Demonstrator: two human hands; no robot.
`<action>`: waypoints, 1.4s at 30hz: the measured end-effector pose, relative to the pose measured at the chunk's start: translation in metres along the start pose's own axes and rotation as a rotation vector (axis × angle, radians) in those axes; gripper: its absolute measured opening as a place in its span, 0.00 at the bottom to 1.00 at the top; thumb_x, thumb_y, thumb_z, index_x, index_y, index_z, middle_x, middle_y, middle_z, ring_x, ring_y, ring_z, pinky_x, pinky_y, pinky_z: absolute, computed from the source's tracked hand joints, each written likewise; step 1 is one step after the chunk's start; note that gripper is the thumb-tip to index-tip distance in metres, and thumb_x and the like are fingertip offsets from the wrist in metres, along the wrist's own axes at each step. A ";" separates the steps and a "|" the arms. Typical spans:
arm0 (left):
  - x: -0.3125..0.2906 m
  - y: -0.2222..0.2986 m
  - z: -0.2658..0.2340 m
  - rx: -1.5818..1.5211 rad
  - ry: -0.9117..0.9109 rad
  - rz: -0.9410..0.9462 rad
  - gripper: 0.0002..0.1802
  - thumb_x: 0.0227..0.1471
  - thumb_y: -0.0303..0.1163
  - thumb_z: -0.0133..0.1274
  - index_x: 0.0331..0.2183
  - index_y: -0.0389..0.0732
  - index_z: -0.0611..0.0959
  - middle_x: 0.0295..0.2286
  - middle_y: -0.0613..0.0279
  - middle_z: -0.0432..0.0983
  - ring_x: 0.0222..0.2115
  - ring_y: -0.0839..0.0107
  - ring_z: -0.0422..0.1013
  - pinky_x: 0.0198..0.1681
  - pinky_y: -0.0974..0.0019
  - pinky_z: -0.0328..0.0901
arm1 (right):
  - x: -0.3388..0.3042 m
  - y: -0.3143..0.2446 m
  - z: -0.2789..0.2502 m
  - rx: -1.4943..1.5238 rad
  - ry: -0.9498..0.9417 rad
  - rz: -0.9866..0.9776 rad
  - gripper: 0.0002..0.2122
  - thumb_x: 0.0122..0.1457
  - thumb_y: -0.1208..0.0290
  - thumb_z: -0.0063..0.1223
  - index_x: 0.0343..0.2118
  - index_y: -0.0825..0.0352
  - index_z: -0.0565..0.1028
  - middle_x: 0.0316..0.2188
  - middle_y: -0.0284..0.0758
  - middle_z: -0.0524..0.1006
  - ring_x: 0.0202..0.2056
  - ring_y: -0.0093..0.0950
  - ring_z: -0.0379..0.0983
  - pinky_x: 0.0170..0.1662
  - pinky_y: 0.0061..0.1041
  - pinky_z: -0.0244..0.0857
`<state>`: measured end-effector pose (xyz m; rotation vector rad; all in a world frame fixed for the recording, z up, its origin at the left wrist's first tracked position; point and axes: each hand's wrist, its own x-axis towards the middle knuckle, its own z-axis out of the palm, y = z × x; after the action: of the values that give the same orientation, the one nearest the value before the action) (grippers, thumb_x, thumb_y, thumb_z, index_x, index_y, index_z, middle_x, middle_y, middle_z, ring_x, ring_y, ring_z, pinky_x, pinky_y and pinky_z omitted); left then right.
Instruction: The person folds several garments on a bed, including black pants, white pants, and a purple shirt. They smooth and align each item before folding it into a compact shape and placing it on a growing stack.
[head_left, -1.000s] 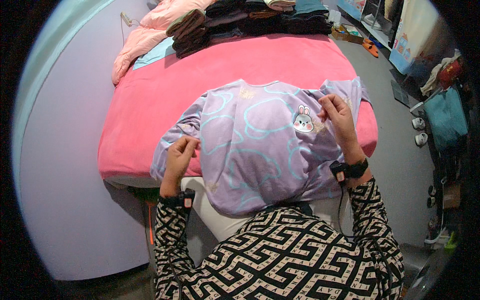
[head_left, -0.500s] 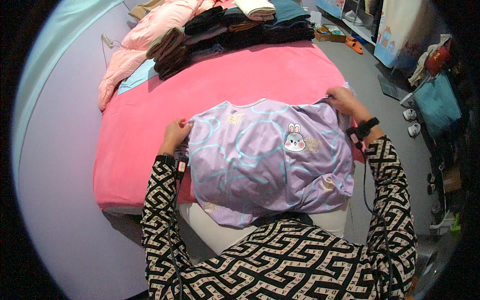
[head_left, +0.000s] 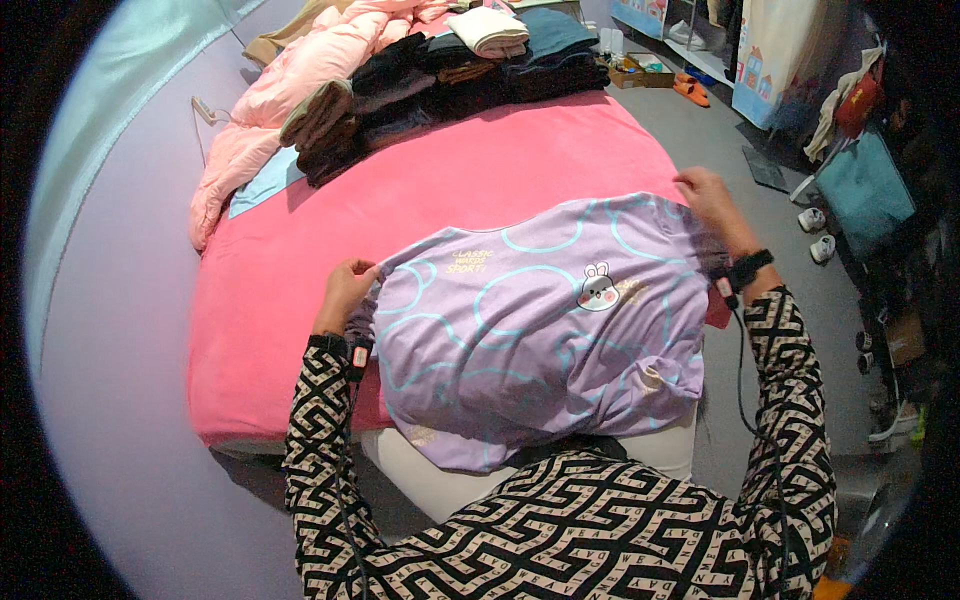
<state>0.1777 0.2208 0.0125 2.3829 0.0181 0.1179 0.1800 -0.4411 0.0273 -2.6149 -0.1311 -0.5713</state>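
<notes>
A lilac T-shirt (head_left: 540,320) with light blue outlines, a rabbit face and yellowish lettering lies spread across my lap and the near edge of the bed. My left hand (head_left: 348,293) pinches its upper left edge near the shoulder. At the far right corner, my right hand (head_left: 712,208) is raised beside the sleeve with fingers curled and slightly blurred. No cloth shows at its fingertips, and whatever lies inside the curl is hidden. Creases run across the shirt's middle, and its right side is bunched near the bottom.
The bed has a pink sheet (head_left: 480,180). Folded dark clothes (head_left: 430,105) are stacked at its far side, topped by a white folded cloth (head_left: 490,33), beside a pink quilt (head_left: 260,115). Orange slippers (head_left: 691,90), white shoes (head_left: 822,248) and a teal bag (head_left: 868,190) are on the right.
The shirt's right shoulder lies flatter and the rabbit print is more turned. My right hand has moved slightly right, its fingertips now off the shirt's top edge. My left hand keeps its pinch, slightly lower.
</notes>
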 end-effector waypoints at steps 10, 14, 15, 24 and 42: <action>0.008 0.044 0.016 0.471 -0.170 0.036 0.19 0.46 0.43 0.65 0.35 0.38 0.86 0.28 0.51 0.82 0.28 0.60 0.79 0.33 0.59 0.70 | 0.008 -0.136 0.052 0.013 -0.269 -0.227 0.12 0.51 0.65 0.63 0.36 0.66 0.80 0.35 0.42 0.79 0.40 0.42 0.77 0.44 0.38 0.71; 0.001 0.037 0.016 0.491 -0.120 -0.001 0.17 0.45 0.42 0.63 0.33 0.39 0.86 0.28 0.50 0.82 0.31 0.56 0.79 0.35 0.56 0.70 | -0.010 -0.124 0.040 -0.080 -0.254 -0.168 0.11 0.50 0.65 0.64 0.35 0.63 0.80 0.35 0.39 0.78 0.40 0.41 0.77 0.43 0.38 0.70; 0.000 0.036 0.017 0.426 -0.091 0.060 0.16 0.46 0.41 0.63 0.33 0.38 0.85 0.27 0.51 0.82 0.30 0.58 0.79 0.33 0.56 0.70 | -0.010 -0.120 0.037 -0.106 -0.276 -0.135 0.11 0.50 0.65 0.63 0.34 0.63 0.80 0.35 0.39 0.78 0.39 0.41 0.77 0.43 0.38 0.70; 0.020 0.052 0.026 -0.125 0.030 -0.011 0.12 0.60 0.34 0.50 0.32 0.34 0.80 0.21 0.57 0.81 0.18 0.72 0.76 0.22 0.66 0.69 | 0.003 -0.117 0.030 0.345 0.090 -0.093 0.07 0.58 0.68 0.54 0.35 0.65 0.78 0.30 0.46 0.79 0.36 0.45 0.78 0.39 0.40 0.69; -0.058 0.042 0.002 0.000 -0.292 -0.013 0.20 0.60 0.46 0.55 0.33 0.37 0.85 0.23 0.72 0.76 0.21 0.81 0.68 0.24 0.73 0.62 | -0.073 -0.070 0.005 0.188 -0.212 -0.232 0.03 0.53 0.78 0.58 0.30 0.69 0.74 0.30 0.40 0.75 0.33 0.38 0.75 0.37 0.31 0.67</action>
<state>0.1190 0.1862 0.0352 2.3778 -0.1047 -0.2364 0.1027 -0.3764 0.0222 -2.4852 -0.5350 -0.3372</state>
